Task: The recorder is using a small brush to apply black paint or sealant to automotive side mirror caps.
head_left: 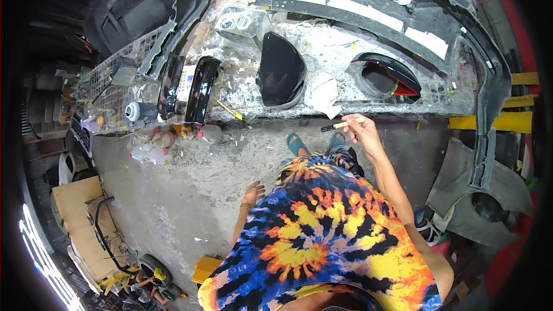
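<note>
Tie-dyed shirt (322, 230) on my body lies closest, before the workbench (242, 89). Across the bench's far and right sides stands one long dark frame (494, 75). At the bench's middle: a black panel (281, 72), with a crumpled white cloth (322, 93) just right of it. I find my left hand (253, 193) well short of the bench, fingers loosely spread, nothing seen in them. My right hand (362, 129), before the bench's near edge, pinches a brush-like tool (349, 124) — pale handle, dark end. Step in hand, I judge: tool held ready. Next move calls for a steady pinch — dark end kept clear.
</note>
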The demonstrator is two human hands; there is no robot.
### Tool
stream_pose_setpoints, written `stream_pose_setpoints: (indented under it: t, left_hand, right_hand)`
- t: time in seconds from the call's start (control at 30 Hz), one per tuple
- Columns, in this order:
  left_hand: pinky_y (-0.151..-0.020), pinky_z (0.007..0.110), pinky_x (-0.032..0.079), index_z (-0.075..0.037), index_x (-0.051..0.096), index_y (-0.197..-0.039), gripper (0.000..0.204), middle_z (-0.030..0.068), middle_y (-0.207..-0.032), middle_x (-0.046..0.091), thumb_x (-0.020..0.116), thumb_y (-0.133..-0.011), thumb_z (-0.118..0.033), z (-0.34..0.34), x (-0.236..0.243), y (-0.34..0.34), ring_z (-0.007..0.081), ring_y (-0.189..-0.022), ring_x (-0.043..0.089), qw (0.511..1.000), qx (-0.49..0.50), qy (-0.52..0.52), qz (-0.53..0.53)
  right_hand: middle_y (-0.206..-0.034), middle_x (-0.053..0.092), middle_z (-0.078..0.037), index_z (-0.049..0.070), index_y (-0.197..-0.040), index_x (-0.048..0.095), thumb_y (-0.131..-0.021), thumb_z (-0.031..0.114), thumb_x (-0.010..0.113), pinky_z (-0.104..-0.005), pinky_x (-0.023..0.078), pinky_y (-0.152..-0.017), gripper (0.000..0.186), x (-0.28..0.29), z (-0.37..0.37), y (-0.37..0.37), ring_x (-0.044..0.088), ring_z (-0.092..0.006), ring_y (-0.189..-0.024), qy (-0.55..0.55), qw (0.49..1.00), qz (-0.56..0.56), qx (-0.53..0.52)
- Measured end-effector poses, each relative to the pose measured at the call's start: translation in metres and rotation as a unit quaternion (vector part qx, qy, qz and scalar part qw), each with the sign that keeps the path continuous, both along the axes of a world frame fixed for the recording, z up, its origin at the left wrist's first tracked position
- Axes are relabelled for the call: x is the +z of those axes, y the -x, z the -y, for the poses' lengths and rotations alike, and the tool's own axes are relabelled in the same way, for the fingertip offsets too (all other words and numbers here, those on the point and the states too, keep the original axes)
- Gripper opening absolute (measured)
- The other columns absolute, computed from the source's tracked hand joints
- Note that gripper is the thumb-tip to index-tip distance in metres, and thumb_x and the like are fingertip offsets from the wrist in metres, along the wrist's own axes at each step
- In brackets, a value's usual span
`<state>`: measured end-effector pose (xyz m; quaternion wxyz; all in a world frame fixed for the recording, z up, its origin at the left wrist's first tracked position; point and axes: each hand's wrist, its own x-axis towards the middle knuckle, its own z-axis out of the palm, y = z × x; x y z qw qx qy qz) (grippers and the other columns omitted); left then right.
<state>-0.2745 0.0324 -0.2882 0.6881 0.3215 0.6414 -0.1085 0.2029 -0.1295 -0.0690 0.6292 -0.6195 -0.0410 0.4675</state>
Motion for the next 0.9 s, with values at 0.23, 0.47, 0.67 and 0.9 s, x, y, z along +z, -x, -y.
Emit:
stream_pose_setpoints:
  t: [0.23,0.47,0.67,0.9]
  left_hand:
    - [-0.087,0.040,0.050,-0.004,0.038,-0.138,0.052,0.0106,-0.117,0.057,0.051,-0.089,-0.014,0.024,0.069,-0.047,0.0186,-0.093,0.060,0.997,0.017,-0.078,-0.004]
    - [-0.087,0.042,0.049,-0.005,0.040,-0.137,0.051,0.0126,-0.118,0.060,0.053,-0.089,-0.017,0.045,0.067,-0.013,0.0252,-0.104,0.058,0.997,0.038,-0.067,0.006]
    - [-0.081,0.043,0.052,-0.005,0.039,-0.138,0.054,0.0156,-0.118,0.059,0.052,-0.087,-0.013,0.025,0.033,0.043,0.0274,-0.099,0.060,0.999,-0.008,0.022,-0.022]
    - [-0.087,0.044,0.050,-0.004,0.038,-0.137,0.052,0.0171,-0.122,0.055,0.051,-0.089,-0.019,-0.034,0.027,0.050,0.0285,-0.107,0.057,0.998,0.023,-0.054,-0.001]
  right_hand:
    - [-0.073,0.060,-0.001,0.000,-0.103,0.063,-0.092,0.022,0.060,-0.0166,0.035,-0.043,0.024,-0.002,-0.041,-0.014,0.045,-0.0020,-0.052,-0.037,0.997,0.000,0.067]
    - [-0.086,0.064,-0.005,-0.002,-0.103,0.066,-0.088,0.006,0.060,-0.0228,0.046,-0.066,0.017,0.025,-0.114,-0.026,0.059,-0.0104,-0.075,-0.107,0.945,0.310,0.021]
    - [-0.092,0.063,-0.010,0.003,-0.105,0.066,-0.085,0.007,0.065,-0.0280,0.050,-0.065,0.021,0.044,-0.152,-0.022,0.063,-0.0196,-0.073,-0.081,0.852,0.516,0.004]
    - [-0.099,0.061,-0.013,0.005,-0.111,0.063,-0.083,0.003,0.065,-0.0328,0.051,-0.070,0.028,0.044,-0.177,-0.015,0.064,-0.0274,-0.082,-0.032,0.771,0.636,0.008]
